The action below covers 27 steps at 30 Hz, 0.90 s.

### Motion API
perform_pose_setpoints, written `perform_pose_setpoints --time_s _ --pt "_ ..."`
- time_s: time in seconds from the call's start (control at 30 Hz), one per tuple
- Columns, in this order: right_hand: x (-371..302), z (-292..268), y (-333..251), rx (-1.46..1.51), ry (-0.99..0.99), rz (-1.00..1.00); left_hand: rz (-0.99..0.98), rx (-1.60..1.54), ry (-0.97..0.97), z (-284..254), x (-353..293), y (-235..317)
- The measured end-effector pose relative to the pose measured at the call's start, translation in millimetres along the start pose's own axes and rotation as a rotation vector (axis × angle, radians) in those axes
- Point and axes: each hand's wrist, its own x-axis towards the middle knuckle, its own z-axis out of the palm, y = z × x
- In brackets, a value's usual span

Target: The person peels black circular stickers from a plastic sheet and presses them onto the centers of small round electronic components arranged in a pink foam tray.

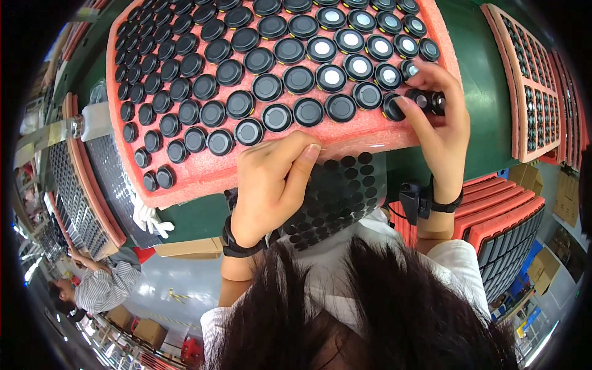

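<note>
Black round capped parts [308, 112], standing in rows in pink foam tray [203, 172]; most tops dark, cluster toward right with bright whitish centres. Clear sheet of black round stickers [333, 197], slanting down at tray's near edge, bare top strip overlapping foam.

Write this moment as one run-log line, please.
left hand: pinching sheet of black dots | right hand: at round black parts | pink foam tray: on green table
</note>
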Motion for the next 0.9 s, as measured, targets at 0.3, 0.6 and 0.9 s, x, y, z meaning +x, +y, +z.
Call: perform_pose_setpoints --time_s 0.3,0.6,0.9 --pt "-6 6 -19 0.304 -0.601 -0.259 -0.091 -0.067 0.011 0 2 8" --pt "-11 10 -20 0.214 -0.556 -0.123 0.074 -0.058 0.091 -3 1 9" --pt "-10 11 -19 0.266 -0.538 -0.171 0.245 0.281 0.114 -8 0 13"
